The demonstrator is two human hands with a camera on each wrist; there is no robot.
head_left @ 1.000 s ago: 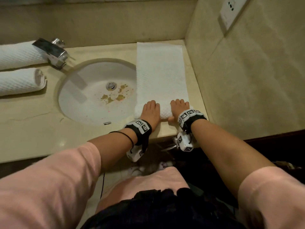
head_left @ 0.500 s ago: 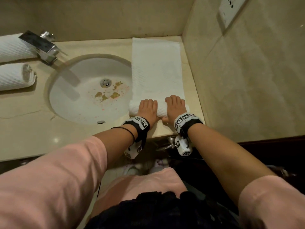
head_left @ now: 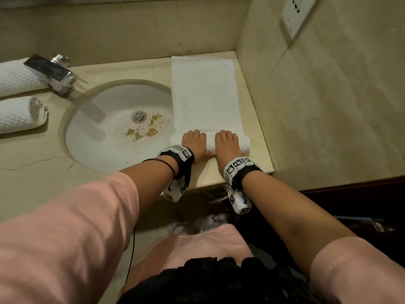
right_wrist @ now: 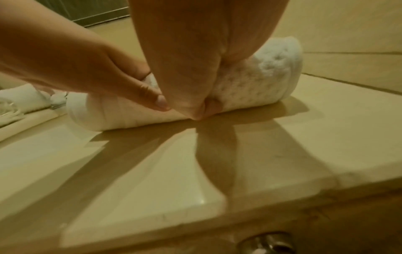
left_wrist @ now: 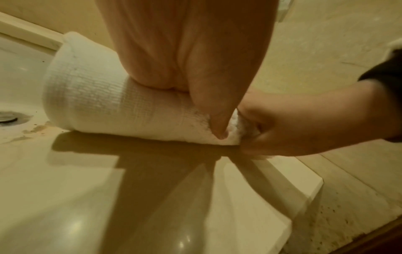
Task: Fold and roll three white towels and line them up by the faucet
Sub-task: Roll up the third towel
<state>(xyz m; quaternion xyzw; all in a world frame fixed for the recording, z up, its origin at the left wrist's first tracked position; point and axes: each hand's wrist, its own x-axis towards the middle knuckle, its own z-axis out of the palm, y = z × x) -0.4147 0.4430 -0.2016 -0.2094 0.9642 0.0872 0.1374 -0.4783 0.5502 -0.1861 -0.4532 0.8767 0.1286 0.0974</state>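
Observation:
A white towel [head_left: 205, 95] lies flat on the counter right of the sink, its near end wound into a short roll [head_left: 209, 143]. My left hand [head_left: 192, 141] and right hand [head_left: 226, 142] sit side by side on the roll, fingers curled over its top. In the left wrist view the left thumb [left_wrist: 217, 120] presses into the roll [left_wrist: 104, 96]. In the right wrist view the right thumb [right_wrist: 195, 110] tucks against the roll's [right_wrist: 256, 86] near side. Two rolled towels [head_left: 15, 77] [head_left: 19, 115] lie left of the chrome faucet [head_left: 52, 73].
The round sink [head_left: 94, 137] holds brownish bits around the drain [head_left: 138, 116]. A tiled side wall with a socket [head_left: 295, 16] rises close on the right of the towel. The counter's front edge [head_left: 219, 181] runs just behind my wrists.
Both hands have rolled the towel's near end a little farther from the counter's front edge, and the roll looks thicker. The head view has shifted slightly.

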